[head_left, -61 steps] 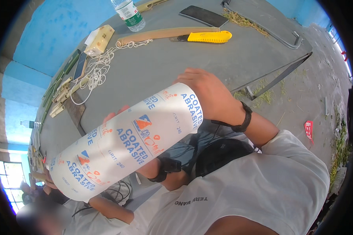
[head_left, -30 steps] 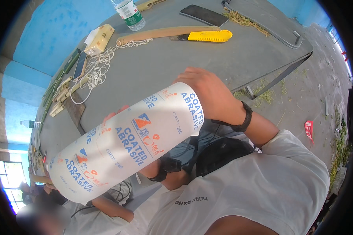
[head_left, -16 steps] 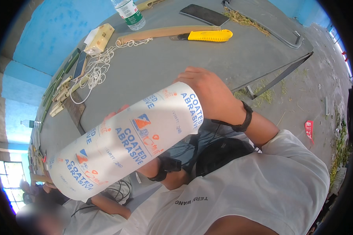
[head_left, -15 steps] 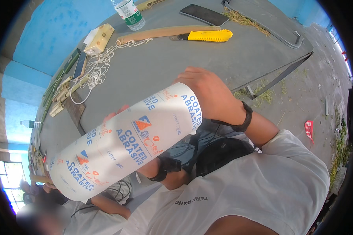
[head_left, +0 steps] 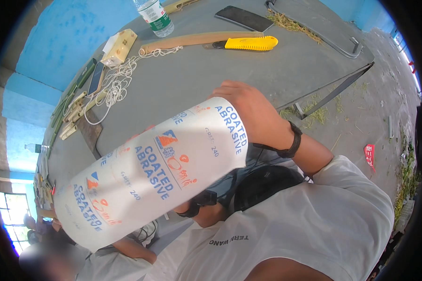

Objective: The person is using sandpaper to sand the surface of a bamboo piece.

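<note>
At my remote view, the right hand (head_left: 262,114) curls at the upper end of the sandpaper sheet (head_left: 150,168); its fingertips are hidden, so I can't tell whether they pinch. The left hand (head_left: 144,130) shows just a sliver behind the sheet, its grip hidden too. The sheet bows, printed backing toward me, over the near table (head_left: 183,72) edge and lap, presumably curved by support behind. Beyond, the yellow knife (head_left: 251,43) lies against a brown strip (head_left: 187,43), perhaps keeping its blade away from fingers.

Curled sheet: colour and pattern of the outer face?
The curled sheet is white with repeated blue and orange print; best seen in the head view.
</note>
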Demonstrator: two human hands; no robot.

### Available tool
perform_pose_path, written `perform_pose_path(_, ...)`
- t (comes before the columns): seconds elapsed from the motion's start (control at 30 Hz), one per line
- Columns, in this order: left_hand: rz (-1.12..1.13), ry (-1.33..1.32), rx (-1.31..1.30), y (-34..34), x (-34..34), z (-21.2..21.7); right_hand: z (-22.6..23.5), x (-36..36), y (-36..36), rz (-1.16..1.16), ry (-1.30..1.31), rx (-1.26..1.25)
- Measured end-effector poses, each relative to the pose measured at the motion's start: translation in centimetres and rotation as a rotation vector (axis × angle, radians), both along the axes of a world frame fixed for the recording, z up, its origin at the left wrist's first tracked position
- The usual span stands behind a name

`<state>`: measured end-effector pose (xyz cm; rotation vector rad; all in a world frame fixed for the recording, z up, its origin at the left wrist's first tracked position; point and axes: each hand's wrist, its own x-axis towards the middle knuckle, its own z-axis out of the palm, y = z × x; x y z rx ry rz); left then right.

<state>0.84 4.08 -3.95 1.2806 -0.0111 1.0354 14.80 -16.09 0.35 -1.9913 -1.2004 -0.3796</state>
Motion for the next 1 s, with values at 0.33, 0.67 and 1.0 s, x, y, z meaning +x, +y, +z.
perform_pose_path(0.33,0.193,-0.030,-0.035,-2.8,0.1,1.1,0.5,-0.3,-0.1,-0.020,-0.001,0.053)
perform_pose_path(0.67,0.387,0.052,0.158,-0.8,-0.4,1.8,0.0,-0.2,0.2,-0.008,-0.004,0.034)
perform_pose_path(1.0,0.272,-0.040,-0.071,-3.1,0.9,2.8,0.8,-0.4,-0.1,-0.063,0.122,-0.065)
